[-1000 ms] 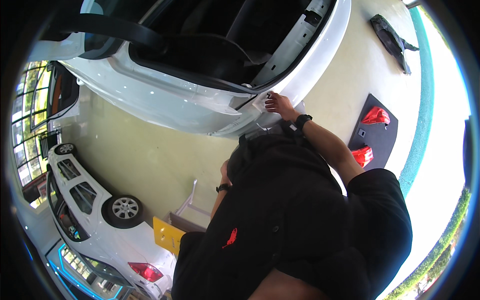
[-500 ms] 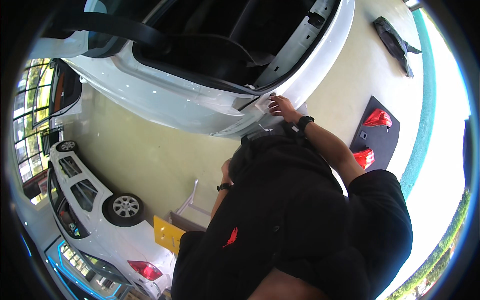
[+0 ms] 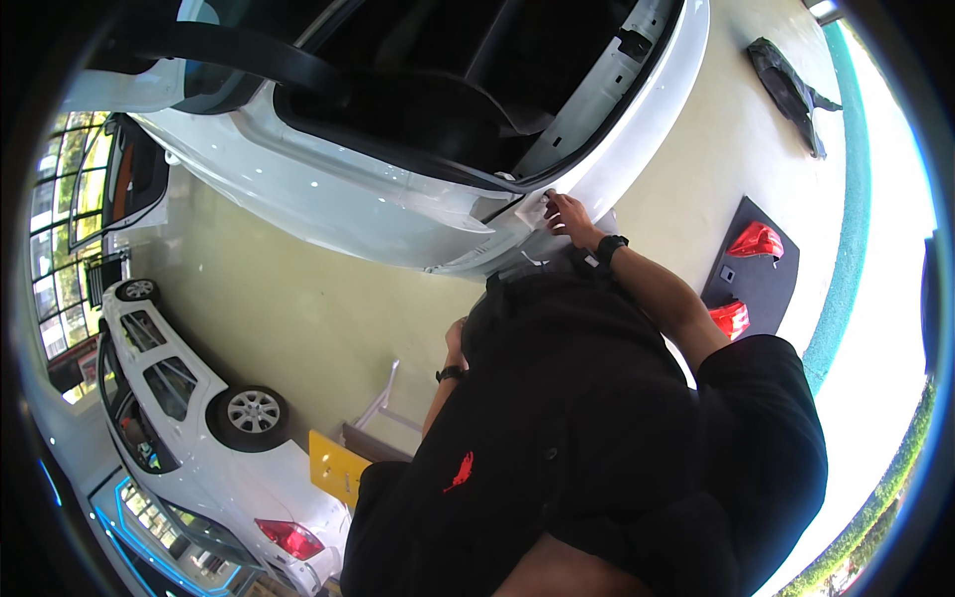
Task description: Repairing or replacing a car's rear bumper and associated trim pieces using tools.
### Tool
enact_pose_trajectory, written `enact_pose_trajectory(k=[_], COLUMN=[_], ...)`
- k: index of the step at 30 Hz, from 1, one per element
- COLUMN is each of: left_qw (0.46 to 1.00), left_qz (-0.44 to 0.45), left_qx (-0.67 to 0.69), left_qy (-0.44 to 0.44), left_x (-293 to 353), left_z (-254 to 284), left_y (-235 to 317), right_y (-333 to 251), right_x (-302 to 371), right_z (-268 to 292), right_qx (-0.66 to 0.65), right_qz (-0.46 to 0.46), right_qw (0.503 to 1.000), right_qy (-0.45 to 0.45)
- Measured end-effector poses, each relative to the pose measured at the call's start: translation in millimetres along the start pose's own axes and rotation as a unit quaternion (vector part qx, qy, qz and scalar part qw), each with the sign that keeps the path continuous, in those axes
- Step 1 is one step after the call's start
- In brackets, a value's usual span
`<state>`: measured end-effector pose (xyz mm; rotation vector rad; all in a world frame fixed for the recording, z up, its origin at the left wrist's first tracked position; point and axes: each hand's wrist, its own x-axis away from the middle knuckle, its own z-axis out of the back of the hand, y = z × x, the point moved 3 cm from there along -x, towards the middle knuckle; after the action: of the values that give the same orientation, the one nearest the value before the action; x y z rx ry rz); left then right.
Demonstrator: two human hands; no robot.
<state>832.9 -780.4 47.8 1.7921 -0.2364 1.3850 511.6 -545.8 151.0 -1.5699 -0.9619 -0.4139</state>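
Note:
A white car (image 3: 378,204) with its rear opening uncovered stands before me. At its rear corner, my right hand (image 3: 572,221) reaches to the pale recessed body panel (image 3: 529,211) beside the opening's edge. Its fingers are curled, with thumb and fingertips close together at a small dark spot there; what they hold, if anything, is too small to make out. Low beside my body is my left hand (image 3: 455,338), partly covered by my black clothing. Its fingers are hidden, and nothing shows in it.
Two red tail lights (image 3: 756,242) lie on a dark mat (image 3: 774,289) to the right. A black molded part (image 3: 786,90) rests on the floor farther off. At left are another white car (image 3: 184,398), a yellow panel (image 3: 333,466) and a pale metal frame (image 3: 380,406).
My right hand stays at the car's corner, its fingers shifted slightly. The whole view has moved a little; my left hand keeps its place by my body.

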Motion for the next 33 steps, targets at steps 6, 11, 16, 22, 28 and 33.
enact_pose_trajectory(k=[6, 11, 16, 22, 28, 33], left_qw=[0.992, 0.991, 0.976, 0.976, 0.914, 0.928], left_qz=[-0.030, 0.003, -0.081, -0.072, -0.106, -0.261], left_qx=[-0.125, -0.131, -0.203, -0.202, -0.391, -0.266], left_qy=[0.000, 0.019, -0.007, -0.023, -0.035, -0.032], left_x=[15.9, 42.0, 7.2, 0.3, 7.1, -33.7], left_z=[-5.5, -37.1, -8.2, -3.8, -18.4, 27.0], left_y=[20.6, 43.9, 16.1, 7.7, 20.9, -14.5], right_y=[-2.9, 10.6, 5.7, 6.7, 16.9, -5.2], right_x=[5.5, -3.3, -1.3, -1.1, -7.7, 3.4], right_z=[-6.1, 13.2, 3.3, 2.9, 15.4, -9.7], right_qx=[-0.004, 0.016, 0.015, 0.007, -0.018, -0.027], right_qz=[-0.021, 0.011, -0.019, -0.030, -0.041, -0.061], right_qw=[1.000, 1.000, 1.000, 0.999, 0.998, 0.997], right_qy=[0.015, 0.024, -0.005, -0.017, -0.042, -0.029])
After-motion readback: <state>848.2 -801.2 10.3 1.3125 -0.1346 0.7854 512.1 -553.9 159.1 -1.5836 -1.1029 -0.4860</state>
